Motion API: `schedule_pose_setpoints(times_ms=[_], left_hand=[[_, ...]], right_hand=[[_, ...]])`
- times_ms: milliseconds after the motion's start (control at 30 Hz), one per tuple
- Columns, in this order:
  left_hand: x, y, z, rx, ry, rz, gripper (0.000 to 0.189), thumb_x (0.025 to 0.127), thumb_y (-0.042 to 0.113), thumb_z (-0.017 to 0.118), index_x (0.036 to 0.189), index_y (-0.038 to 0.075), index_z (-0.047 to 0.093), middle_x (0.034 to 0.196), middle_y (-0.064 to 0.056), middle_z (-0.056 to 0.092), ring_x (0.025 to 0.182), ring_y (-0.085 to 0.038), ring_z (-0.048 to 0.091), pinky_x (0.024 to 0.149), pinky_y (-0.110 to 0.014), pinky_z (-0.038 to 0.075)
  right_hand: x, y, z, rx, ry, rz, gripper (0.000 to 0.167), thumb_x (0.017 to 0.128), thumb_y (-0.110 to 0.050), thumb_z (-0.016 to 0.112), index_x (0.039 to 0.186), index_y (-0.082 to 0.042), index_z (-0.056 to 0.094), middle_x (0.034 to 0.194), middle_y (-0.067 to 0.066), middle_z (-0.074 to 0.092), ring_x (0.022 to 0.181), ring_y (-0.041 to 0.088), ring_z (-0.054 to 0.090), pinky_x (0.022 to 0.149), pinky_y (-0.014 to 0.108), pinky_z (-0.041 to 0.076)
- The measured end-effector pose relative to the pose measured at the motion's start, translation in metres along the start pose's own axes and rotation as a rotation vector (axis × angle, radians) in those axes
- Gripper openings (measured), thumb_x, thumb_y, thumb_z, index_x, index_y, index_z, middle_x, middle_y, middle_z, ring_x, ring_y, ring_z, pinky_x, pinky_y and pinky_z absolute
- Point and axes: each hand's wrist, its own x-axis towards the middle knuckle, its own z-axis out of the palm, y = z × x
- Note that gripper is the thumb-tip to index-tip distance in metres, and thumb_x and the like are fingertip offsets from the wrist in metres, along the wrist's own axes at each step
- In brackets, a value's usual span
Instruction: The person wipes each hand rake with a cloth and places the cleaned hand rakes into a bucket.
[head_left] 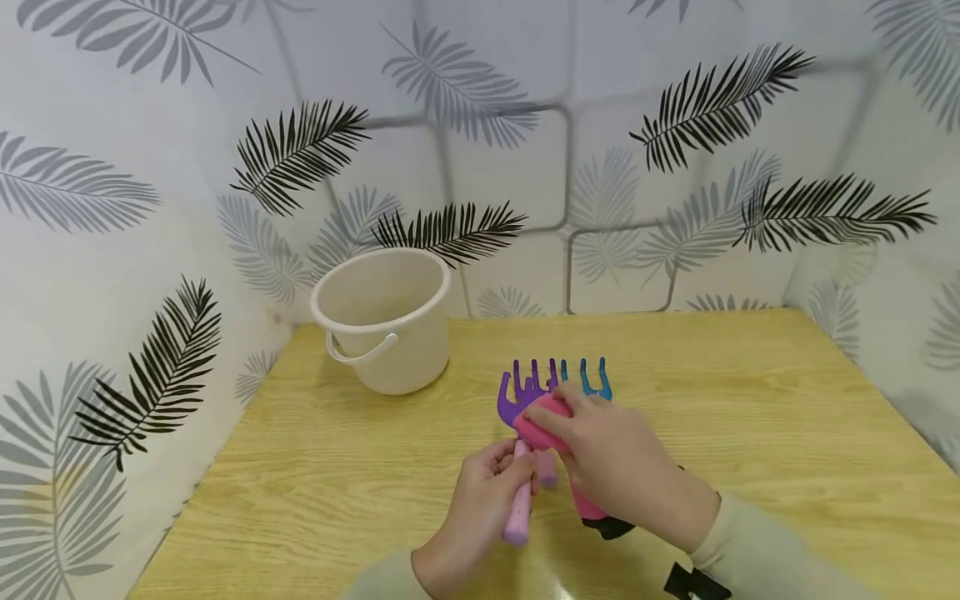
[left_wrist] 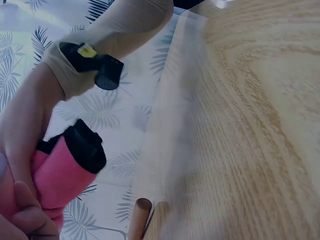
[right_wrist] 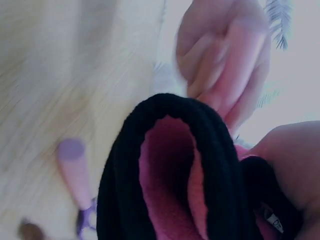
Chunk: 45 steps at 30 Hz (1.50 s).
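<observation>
My left hand (head_left: 480,492) grips the pink handle (head_left: 519,508) of a small hand rake, its purple head (head_left: 510,408) pointing away from me. My right hand (head_left: 622,458) holds a bunched pink glove (head_left: 543,427) with a black cuff (right_wrist: 172,102), pressed against the rake where head and handle meet. The cuff's opening faces the camera in the right wrist view. Beyond the hands, a second purple rake (head_left: 534,368) and a blue rake (head_left: 602,379) lie side by side on the table. My right hand and the glove partly hide both.
A cream bucket (head_left: 408,350) with its handle hanging down stands at the back left of the wood-grain table (head_left: 315,483). Leaf-patterned sheeting (head_left: 600,192) rises behind the table and at its sides. A black wrist camera (head_left: 696,582) sits on my right sleeve.
</observation>
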Motion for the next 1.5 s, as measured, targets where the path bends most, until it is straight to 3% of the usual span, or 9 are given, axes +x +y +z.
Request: schedule_pose_setpoints(times_ms=[133, 367, 467, 600, 833, 1000, 1167, 1300, 1500], left_hand=[[0.002, -0.001, 0.001, 0.045, -0.012, 0.042, 0.033, 0.095, 0.016, 0.063, 0.119, -0.006, 0.064, 0.08, -0.003, 0.065, 0.067, -0.009, 0.058, 0.058, -0.017, 0.047], [0.002, -0.007, 0.009, 0.084, -0.047, 0.045, 0.02, 0.089, 0.011, 0.068, 0.099, -0.006, 0.068, 0.069, 0.001, 0.063, 0.057, -0.007, 0.056, 0.053, -0.017, 0.046], [0.003, -0.007, 0.01, 0.062, -0.032, 0.018, 0.02, 0.086, 0.009, 0.069, 0.101, -0.005, 0.069, 0.071, 0.001, 0.064, 0.06, -0.009, 0.058, 0.058, -0.019, 0.048], [0.004, -0.005, 0.011, 0.043, -0.032, 0.011, 0.023, 0.082, 0.007, 0.07, 0.102, -0.005, 0.071, 0.075, 0.0, 0.065, 0.065, -0.011, 0.059, 0.063, -0.02, 0.051], [-0.002, -0.004, 0.013, 0.122, -0.095, 0.074, 0.032, 0.081, 0.006, 0.067, 0.11, -0.007, 0.071, 0.075, 0.0, 0.068, 0.064, -0.007, 0.059, 0.058, -0.016, 0.049], [-0.006, -0.006, 0.014, 0.141, -0.094, 0.056, 0.04, 0.081, 0.006, 0.068, 0.118, -0.008, 0.067, 0.08, -0.003, 0.07, 0.066, -0.009, 0.062, 0.058, -0.016, 0.052], [0.0, -0.002, 0.009, 0.116, -0.082, 0.024, 0.036, 0.087, 0.014, 0.07, 0.116, -0.006, 0.068, 0.076, -0.001, 0.068, 0.063, -0.009, 0.061, 0.055, -0.017, 0.05], [0.004, 0.001, 0.006, 0.129, -0.068, 0.052, 0.033, 0.087, 0.016, 0.071, 0.112, -0.005, 0.069, 0.071, 0.002, 0.065, 0.06, -0.008, 0.059, 0.053, -0.017, 0.048], [-0.003, 0.0, 0.004, 0.157, -0.068, 0.085, 0.034, 0.09, 0.023, 0.072, 0.116, 0.001, 0.07, 0.074, 0.001, 0.067, 0.063, -0.008, 0.06, 0.055, -0.018, 0.049]], right_hand=[[0.011, -0.006, -0.008, -0.036, -0.061, -0.067, 0.048, 0.073, -0.004, 0.076, 0.112, -0.033, 0.073, 0.117, 0.01, 0.065, 0.075, 0.023, 0.06, 0.041, 0.023, 0.039], [0.039, -0.008, -0.004, -0.125, -0.15, -0.136, 0.037, 0.074, -0.017, 0.087, 0.105, -0.033, 0.074, 0.12, 0.01, 0.062, 0.086, 0.032, 0.06, 0.05, 0.038, 0.052], [0.041, -0.012, -0.008, -0.129, -0.243, -0.156, 0.04, 0.071, -0.02, 0.09, 0.106, -0.033, 0.075, 0.122, 0.01, 0.061, 0.091, 0.032, 0.059, 0.051, 0.037, 0.053], [0.037, -0.017, -0.017, -0.142, -0.299, -0.156, 0.032, 0.071, -0.02, 0.089, 0.098, -0.032, 0.075, 0.11, 0.004, 0.06, 0.085, 0.026, 0.055, 0.05, 0.033, 0.047], [0.048, -0.007, -0.007, -0.225, -0.273, -0.022, 0.031, 0.081, -0.015, 0.077, 0.106, -0.034, 0.075, 0.104, 0.005, 0.058, 0.081, 0.03, 0.06, 0.047, 0.037, 0.051], [0.052, 0.007, -0.002, -0.195, -0.291, 0.093, 0.034, 0.084, -0.023, 0.08, 0.115, -0.033, 0.071, 0.103, 0.006, 0.056, 0.08, 0.03, 0.058, 0.048, 0.039, 0.052], [0.04, 0.005, -0.014, -0.081, -0.315, 0.085, 0.051, 0.079, -0.008, 0.076, 0.122, -0.034, 0.069, 0.118, 0.009, 0.06, 0.082, 0.031, 0.061, 0.042, 0.033, 0.045], [0.031, 0.001, -0.023, -0.014, -0.294, 0.064, 0.058, 0.075, 0.001, 0.069, 0.122, -0.032, 0.07, 0.133, 0.015, 0.06, 0.083, 0.031, 0.064, 0.04, 0.029, 0.041], [0.029, 0.008, -0.017, -0.037, -0.166, 0.109, 0.054, 0.075, -0.001, 0.076, 0.122, -0.026, 0.07, 0.111, 0.012, 0.061, 0.066, 0.025, 0.055, 0.044, 0.031, 0.048]])
